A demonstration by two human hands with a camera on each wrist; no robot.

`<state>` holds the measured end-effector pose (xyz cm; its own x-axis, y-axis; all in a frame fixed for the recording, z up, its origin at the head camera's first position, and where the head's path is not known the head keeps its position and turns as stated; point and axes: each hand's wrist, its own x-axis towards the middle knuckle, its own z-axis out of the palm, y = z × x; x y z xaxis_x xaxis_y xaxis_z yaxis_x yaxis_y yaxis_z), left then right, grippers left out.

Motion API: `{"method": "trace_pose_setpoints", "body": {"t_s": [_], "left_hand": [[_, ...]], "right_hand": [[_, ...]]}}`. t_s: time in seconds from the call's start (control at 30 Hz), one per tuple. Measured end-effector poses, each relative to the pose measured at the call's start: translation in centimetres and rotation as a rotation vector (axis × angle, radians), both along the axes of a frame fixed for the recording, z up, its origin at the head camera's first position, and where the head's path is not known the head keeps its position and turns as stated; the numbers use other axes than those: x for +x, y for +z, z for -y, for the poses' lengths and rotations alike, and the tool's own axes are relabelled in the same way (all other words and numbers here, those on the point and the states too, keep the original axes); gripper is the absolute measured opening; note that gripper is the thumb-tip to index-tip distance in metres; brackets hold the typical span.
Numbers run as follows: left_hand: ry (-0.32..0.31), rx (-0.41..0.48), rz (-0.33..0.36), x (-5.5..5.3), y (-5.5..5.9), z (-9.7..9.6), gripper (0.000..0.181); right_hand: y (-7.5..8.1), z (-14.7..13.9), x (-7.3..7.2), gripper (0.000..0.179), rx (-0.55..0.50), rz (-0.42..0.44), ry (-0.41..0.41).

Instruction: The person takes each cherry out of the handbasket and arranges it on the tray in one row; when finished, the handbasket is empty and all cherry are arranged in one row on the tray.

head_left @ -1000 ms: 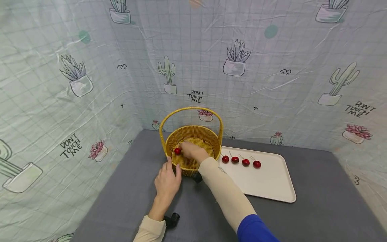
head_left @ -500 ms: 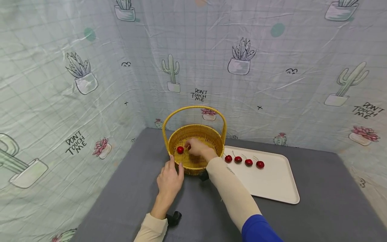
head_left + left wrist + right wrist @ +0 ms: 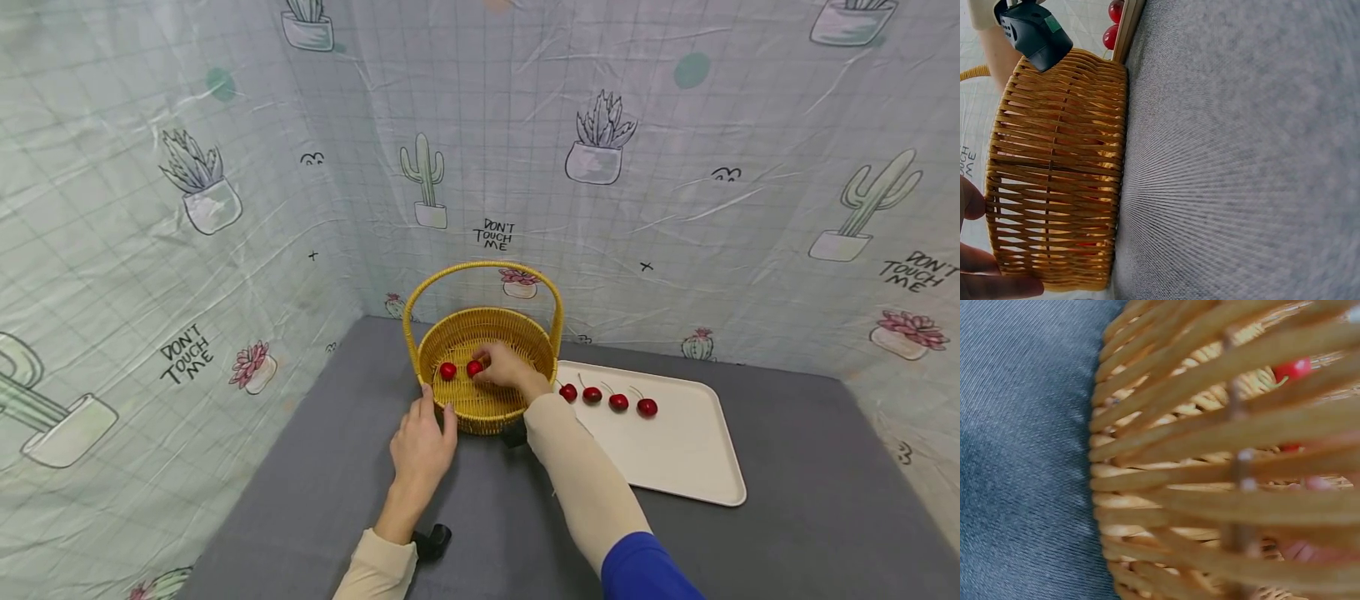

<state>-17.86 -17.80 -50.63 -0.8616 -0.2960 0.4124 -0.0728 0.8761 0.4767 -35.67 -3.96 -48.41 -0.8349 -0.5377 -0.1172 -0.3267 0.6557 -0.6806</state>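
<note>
Inside the yellow wicker basket sit two red cherries, the left cherry and the right cherry. My right hand reaches into the basket from the right, thumb and fingertips spread just at the right cherry. Through the weave in the right wrist view, a red cherry with a green stem shows, and blurred fingers lie lower. My left hand rests against the basket's near left side with straight fingers. In the left wrist view those fingers touch the woven wall.
A white rectangular tray stands right of the basket, with several stemmed cherries in a row. The basket's tall handle arches above it. Grey cloth covers the table, and a patterned curtain hangs behind.
My right hand has drawn slightly right within the basket, and the right cherry, earlier mostly hidden by the fingers, now shows. The left hand stays at the basket. The head view shifted slightly.
</note>
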Motion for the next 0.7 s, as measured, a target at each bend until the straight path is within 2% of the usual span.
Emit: {"method": "trace_pose_setpoints", "body": {"t_s": [0.4,0.7], "left_hand": [[-0.008,-0.001,-0.005,0.0,0.0,-0.14,0.061],[-0.003,0.002,-0.007,0.0,-0.01,0.02,0.06]], "right_hand": [[-0.24,0.05,-0.11,0.037,0.016,0.005,-0.013],[0.21,0.02,0.2,0.034,-0.057,-0.009,-0.009]]}}
